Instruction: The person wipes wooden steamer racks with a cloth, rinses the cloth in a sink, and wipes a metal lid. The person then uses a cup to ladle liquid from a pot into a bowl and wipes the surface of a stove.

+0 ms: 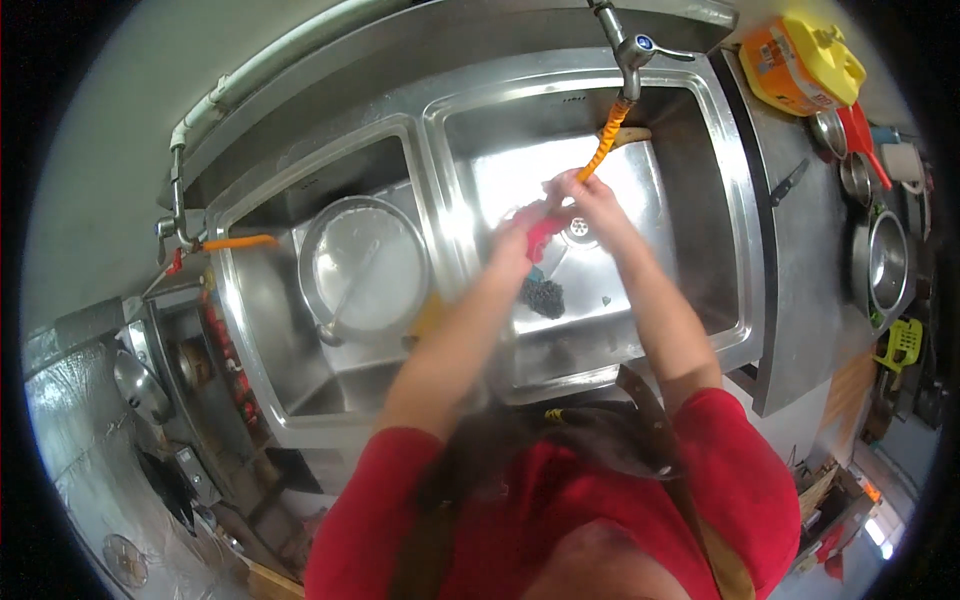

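Both my hands are over the right basin (694,225) of a steel double sink. My left hand (516,244) is closed on a pink cloth (544,234), blurred by motion. My right hand (592,201) is close beside it, at the lower end of the orange hose (611,135) that hangs from the tap (630,56). Whether its fingers grip the hose or the cloth is hidden by blur. Below the hands, a dark mesh scrubber (544,298) lies on the basin floor by the drain (578,227). A brown object (632,136) rests against the back wall.
In the left basin sits a large round metal bowl (367,262) with a ladle (352,289); a second orange hose (240,242) points into it. On the right counter are a knife (790,183), a yellow jug (802,66), a red-handled pan (866,142) and a steel bowl (887,259).
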Demonstrator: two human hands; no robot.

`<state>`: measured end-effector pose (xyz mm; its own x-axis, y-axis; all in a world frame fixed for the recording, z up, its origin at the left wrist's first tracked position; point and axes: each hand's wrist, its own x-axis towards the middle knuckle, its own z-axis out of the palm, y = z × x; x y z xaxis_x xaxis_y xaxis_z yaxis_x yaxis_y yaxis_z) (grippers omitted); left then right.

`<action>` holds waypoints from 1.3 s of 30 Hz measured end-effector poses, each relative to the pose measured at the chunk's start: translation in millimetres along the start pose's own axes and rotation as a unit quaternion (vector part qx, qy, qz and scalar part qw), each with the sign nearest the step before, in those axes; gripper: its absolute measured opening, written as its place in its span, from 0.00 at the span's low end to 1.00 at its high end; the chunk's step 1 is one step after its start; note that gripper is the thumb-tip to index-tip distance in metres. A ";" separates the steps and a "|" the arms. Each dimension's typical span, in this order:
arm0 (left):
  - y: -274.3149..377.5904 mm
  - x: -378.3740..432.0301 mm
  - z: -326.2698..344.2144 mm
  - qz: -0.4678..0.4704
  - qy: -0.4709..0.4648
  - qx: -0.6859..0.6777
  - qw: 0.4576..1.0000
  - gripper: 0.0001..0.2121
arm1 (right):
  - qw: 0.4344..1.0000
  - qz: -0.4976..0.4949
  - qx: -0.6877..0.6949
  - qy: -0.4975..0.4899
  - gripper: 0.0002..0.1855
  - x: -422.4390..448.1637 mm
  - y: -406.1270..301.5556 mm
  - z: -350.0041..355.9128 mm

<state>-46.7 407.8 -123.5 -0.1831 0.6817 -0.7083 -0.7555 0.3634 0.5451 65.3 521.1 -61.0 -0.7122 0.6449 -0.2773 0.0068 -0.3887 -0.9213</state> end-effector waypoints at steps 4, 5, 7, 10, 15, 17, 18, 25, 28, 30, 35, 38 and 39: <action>-27.9 18.2 -2.1 -0.011 0.091 -0.134 0.987 0.11 | 0.987 0.115 0.023 -0.111 0.14 -18.0 25.4 0.6; -33.1 19.5 1.8 -0.016 0.093 -0.133 0.987 0.11 | 0.992 0.117 0.028 -0.035 0.14 -16.7 30.5 0.2; -32.0 14.4 10.6 -0.018 -0.002 -0.160 0.987 0.11 | 0.991 0.120 0.033 0.039 0.13 -17.7 23.9 9.6; -37.0 7.9 5.2 -0.021 -0.005 -0.118 0.993 0.11 | 0.985 0.146 0.010 -0.086 0.14 -17.5 14.3 12.4; -24.5 -9.0 11.0 0.003 -0.055 -0.171 0.984 0.18 | 0.991 0.125 0.002 -0.052 0.15 -20.3 18.5 7.7; -15.5 -11.9 24.6 -0.025 -0.017 -0.185 0.982 0.16 | 0.985 0.134 0.024 -0.108 0.15 -26.5 18.7 12.7; -9.7 -8.6 27.9 -0.045 0.014 -0.197 0.979 0.14 | 0.992 0.115 0.001 -0.044 0.16 -22.6 25.5 9.4; 9.0 2.9 -1.5 0.024 0.120 -0.076 0.990 0.10 | 0.865 0.000 -0.498 0.061 0.22 -47.8 153.9 -10.6; 20.7 -2.0 1.3 -0.032 0.120 -0.088 0.988 0.10 | 0.830 -0.078 -0.548 -0.072 0.23 -55.1 204.0 1.8; 21.7 -7.4 -7.7 -0.047 0.131 -0.136 0.981 0.09 | 0.739 -0.060 -0.651 -0.164 0.22 -43.7 205.5 2.5; 18.4 -14.0 14.0 0.004 0.131 -0.105 0.986 0.16 | 0.919 0.075 -0.353 0.162 0.23 47.6 157.1 -40.2; 5.6 2.7 16.9 0.001 0.159 -0.001 0.987 0.29 | 0.971 0.078 -0.143 0.173 0.22 81.0 107.6 -46.0; 1.8 6.8 13.0 0.004 0.158 -0.007 0.987 0.29 | 0.974 0.090 -0.159 0.134 0.21 82.2 93.3 -42.5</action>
<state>-41.2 421.3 -121.5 -0.3743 0.4514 -0.8100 -0.7620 0.3481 0.5461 37.1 565.9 -181.3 -0.4712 0.7505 -0.4633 0.3616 -0.3147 -0.8776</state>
